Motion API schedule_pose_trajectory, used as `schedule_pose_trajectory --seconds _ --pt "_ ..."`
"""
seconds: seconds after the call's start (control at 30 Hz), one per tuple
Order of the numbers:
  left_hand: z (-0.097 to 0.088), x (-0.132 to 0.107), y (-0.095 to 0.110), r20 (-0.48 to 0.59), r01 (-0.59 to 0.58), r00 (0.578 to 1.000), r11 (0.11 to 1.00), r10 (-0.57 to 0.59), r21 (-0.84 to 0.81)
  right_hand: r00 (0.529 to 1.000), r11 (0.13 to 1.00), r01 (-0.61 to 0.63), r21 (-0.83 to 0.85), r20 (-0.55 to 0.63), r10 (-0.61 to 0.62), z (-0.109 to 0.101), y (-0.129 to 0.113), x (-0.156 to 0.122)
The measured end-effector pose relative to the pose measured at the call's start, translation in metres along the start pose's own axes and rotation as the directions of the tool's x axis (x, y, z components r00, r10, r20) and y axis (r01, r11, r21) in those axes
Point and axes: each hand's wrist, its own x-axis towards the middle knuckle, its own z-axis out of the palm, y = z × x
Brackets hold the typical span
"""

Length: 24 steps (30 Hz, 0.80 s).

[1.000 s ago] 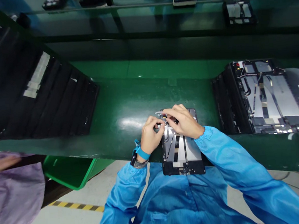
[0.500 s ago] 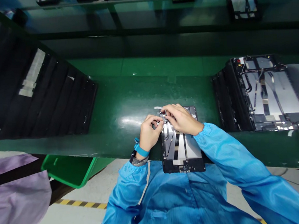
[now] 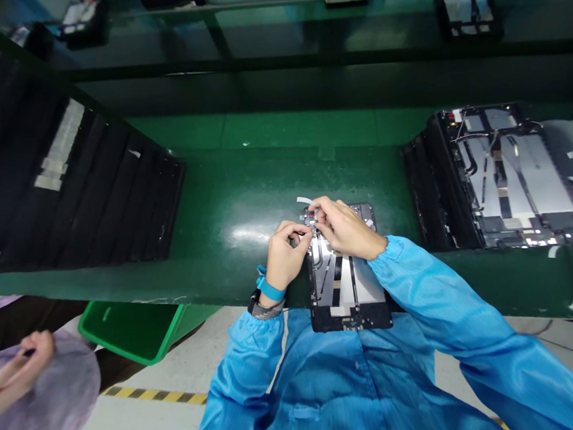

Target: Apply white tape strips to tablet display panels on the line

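Note:
An opened tablet (image 3: 357, 282) lies back side up at the bench's front edge, its silver inner plate, dark cables and black end parts exposed. My left hand (image 3: 284, 252) is at its upper left edge, thumb and forefinger pinched together; whatever they grip is too small to make out. Over the upper part rests my right hand (image 3: 348, 226), fingers curled, with a narrow white strip (image 3: 304, 200) at the forefinger's tip. Small parts at that corner are partly hidden by my fingers. A blue band and a dark watch circle my left wrist.
A long row of black devices (image 3: 108, 184) stands at left. More opened tablets (image 3: 518, 174) lean in a row at right. Behind, a line carries devices (image 3: 469, 11). Below left are a green bin (image 3: 130, 329) and another person's hand (image 3: 37, 350).
My right fingertips have shifted slightly, and the white strip beside them is raised and tilted more. My left hand stays pinched. Another person's hand has come into view at lower left.

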Motion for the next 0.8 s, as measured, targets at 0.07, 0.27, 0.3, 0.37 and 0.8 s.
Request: schedule_pose_trajectory --seconds 0.07,0.27,0.3,0.37,0.8 --pt "0.003 0.0 0.0 -0.018 -0.012 1.0 1.0 0.012 0.017 1.0 1.0 -0.001 -0.015 -0.006 0.001 0.001 -0.001 0.0" --pt "0.008 -0.004 0.001 -0.06 -0.093 0.993 0.993 0.098 0.077 0.998 0.996 -0.042 -0.083 -0.043 0.038 0.002 -0.01 -0.002" --pt "0.008 -0.004 0.001 -0.057 -0.105 0.992 0.991 0.11 0.087 0.998 0.994 -0.05 -0.096 -0.047 0.046 0.002 -0.012 -0.002" --pt "0.008 -0.004 0.001 -0.048 -0.12 0.991 0.988 0.125 0.1 0.997 0.991 -0.065 -0.121 -0.043 0.06 0.002 -0.015 -0.003" --pt "0.006 -0.006 0.003 0.0 -0.202 0.979 0.958 0.206 0.202 0.985 0.984 -0.172 -0.037 -0.021 0.171 0.002 -0.011 -0.004"
